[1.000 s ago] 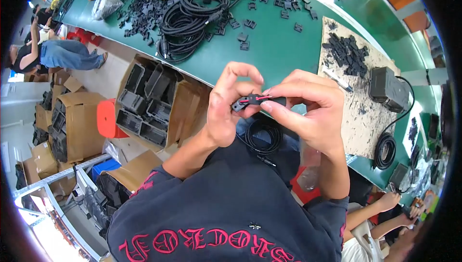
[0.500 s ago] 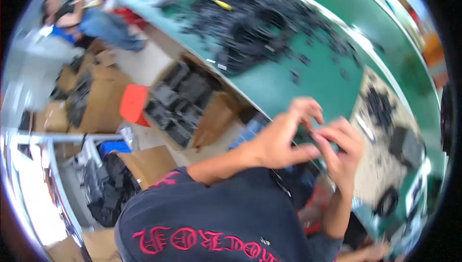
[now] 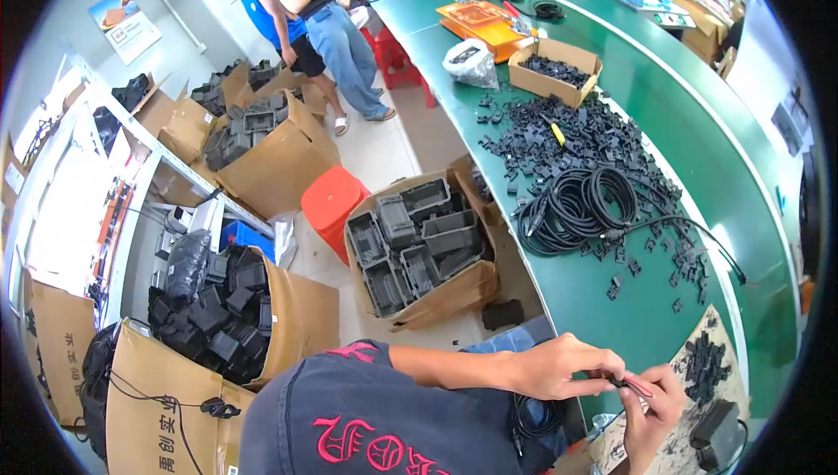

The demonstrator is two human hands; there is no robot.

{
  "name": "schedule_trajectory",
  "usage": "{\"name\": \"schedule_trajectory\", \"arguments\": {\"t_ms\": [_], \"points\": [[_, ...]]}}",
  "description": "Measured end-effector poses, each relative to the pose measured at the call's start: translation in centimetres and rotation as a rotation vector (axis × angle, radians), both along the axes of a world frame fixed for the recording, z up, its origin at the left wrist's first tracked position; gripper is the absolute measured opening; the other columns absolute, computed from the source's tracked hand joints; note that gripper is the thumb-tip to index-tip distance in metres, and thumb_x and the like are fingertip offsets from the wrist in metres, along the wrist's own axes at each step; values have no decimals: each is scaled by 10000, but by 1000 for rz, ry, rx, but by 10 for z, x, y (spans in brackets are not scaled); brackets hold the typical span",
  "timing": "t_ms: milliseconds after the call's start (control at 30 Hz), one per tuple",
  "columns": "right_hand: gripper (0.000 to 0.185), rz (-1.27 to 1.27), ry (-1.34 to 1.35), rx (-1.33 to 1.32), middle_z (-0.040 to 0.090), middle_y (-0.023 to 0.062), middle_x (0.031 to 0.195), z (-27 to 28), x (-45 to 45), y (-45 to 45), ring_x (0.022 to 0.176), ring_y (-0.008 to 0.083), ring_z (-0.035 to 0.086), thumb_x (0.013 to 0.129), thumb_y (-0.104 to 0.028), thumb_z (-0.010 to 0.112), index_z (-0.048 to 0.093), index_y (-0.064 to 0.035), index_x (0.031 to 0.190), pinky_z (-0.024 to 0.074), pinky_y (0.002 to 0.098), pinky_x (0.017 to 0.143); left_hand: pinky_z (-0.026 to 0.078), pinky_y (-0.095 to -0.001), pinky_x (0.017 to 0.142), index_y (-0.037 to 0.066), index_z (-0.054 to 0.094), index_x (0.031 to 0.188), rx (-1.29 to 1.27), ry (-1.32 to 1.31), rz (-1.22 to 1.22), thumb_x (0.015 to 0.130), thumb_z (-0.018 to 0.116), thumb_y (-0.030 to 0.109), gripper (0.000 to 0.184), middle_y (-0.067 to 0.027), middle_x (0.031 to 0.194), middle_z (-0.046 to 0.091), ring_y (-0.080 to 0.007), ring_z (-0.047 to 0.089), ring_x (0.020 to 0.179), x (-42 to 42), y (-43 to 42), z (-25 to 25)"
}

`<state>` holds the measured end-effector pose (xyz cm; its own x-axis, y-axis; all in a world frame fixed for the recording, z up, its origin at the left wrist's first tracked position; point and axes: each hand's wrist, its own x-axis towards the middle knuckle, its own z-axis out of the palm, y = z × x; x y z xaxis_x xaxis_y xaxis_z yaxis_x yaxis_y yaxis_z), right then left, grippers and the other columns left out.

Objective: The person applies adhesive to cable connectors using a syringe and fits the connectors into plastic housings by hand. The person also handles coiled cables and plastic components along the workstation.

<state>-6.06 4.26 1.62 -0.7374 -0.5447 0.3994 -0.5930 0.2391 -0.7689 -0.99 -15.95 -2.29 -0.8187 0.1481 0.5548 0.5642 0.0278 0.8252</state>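
Because the part (image 3: 619, 382) is small, the left hand (image 3: 563, 365) and right hand (image 3: 656, 412) pinch it narrowly at near right, presumably to control its thin red wires (image 3: 640, 387). Beyond, round cable coils (image 3: 548, 232) lie on the smooth table (image 3: 559, 296) among angular clips (image 3: 546, 121); farther stands a cardboard box (image 3: 539, 85).

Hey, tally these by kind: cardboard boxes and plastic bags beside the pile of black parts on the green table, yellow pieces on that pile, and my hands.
Cardboard boxes: 1
Plastic bags: 1
Yellow pieces: 1
Hands: 2
Total: 5
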Motion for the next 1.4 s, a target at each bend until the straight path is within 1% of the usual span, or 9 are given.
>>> {"name": "schedule_trajectory", "arguments": {"t_ms": [467, 533, 700, 800, 967, 1100, 1233, 1333, 1400], "points": [[147, -86, 184, -141, 681, 145, 794, 1, 23, -2, 715, 256, 645, 650, 14, 760, 693, 2, 780, 493, 323, 643, 496, -277, 547, 17, 558, 1060, 154, -189, -285, 942, 595, 35, 125, -83, 842, 619, -148, 630, 595, 0, -1, 6], [203, 154, -55, -158, 677, 189, 1000, 23, 19, 7, 927, 306, 647, 804, -12, 722, 689, 76, 984, 514, 358, 816, 511, -263, 549, 21, 554, 1077, 364, -356, -372, 965, 571, 52, 117, -81, 857, 639, -126, 627, 596, 2, 5, 3], [179, 67, -47, -136, 686, 198, 971, 17, 21, 20, 873, 300, 660, 815, 34, 694, 703, 55, 992, 519, 352, 779, 571, -281, 616, -12, 581, 1140, 707, -596, -369, 974, 574, 78, 188, -94, 896, 667, -157, 674, 693, 6, 36, -13], [210, -216, 288, -61, 685, 107, 786, -13, 21, 12, 696, 256, 655, 616, -12, 802, 729, -44, 810, 521, 336, 628, 593, -319, 691, -33, 534, 1254, 764, -647, -359, 971, 575, 71, 304, -124, 964, 678, -185, 691, 764, 7, 39, -22], [209, -107, 150, -139, 683, 95, 885, -24, 24, 19, 777, 245, 664, 749, -30, 743, 719, -36, 957, 535, 335, 657, 583, -350, 787, -49, 457, 1348, 191, -393, -224, 907, 593, -70, 462, -205, 1085, 671, -250, 707, 894, 9, 21, -30], [225, -657, 120, 190, 672, 106, 937, -43, 2, 74, 855, 291, 646, 812, -77, 698, 670, -35, 1031, 518, 367, 753, 527, -353, 886, -90, 496, 1268, 260, -626, -97, 924, 511, -52, 346, -224, 1109, 662, -244, 693, 909, 4, 16, -29], [333, -611, 257, 703, 576, 105, 1110, -76, -31, 114, 1039, 298, 549, 792, -174, 743, 647, -42, 1082, 437, 407, 908, 525, -349, 865, -98, 539, 1231, 372, -645, -107, 977, 530, 58, 298, -227, 1059, 672, -236, 687, 883, -1, 19, -34], [246, -519, 378, 712, 608, 105, 1045, -85, -38, 114, 1005, 290, 571, 817, -121, 718, 628, -28, 1027, 444, 384, 896, 519, -320, 817, -88, 558, 1232, 400, -676, -124, 983, 539, 82, 301, -196, 1035, 679, -188, 657, 811, -5, 25, -37], [275, -686, 25, 386, 630, 117, 1035, -82, -27, 100, 963, 251, 600, 832, -76, 702, 573, -19, 1069, 457, 340, 852, 504, -284, 751, -81, 566, 1229, 437, -692, -158, 986, 540, 94, 301, -167, 986, 683, -147, 618, 744, -7, 25, -40]]}}
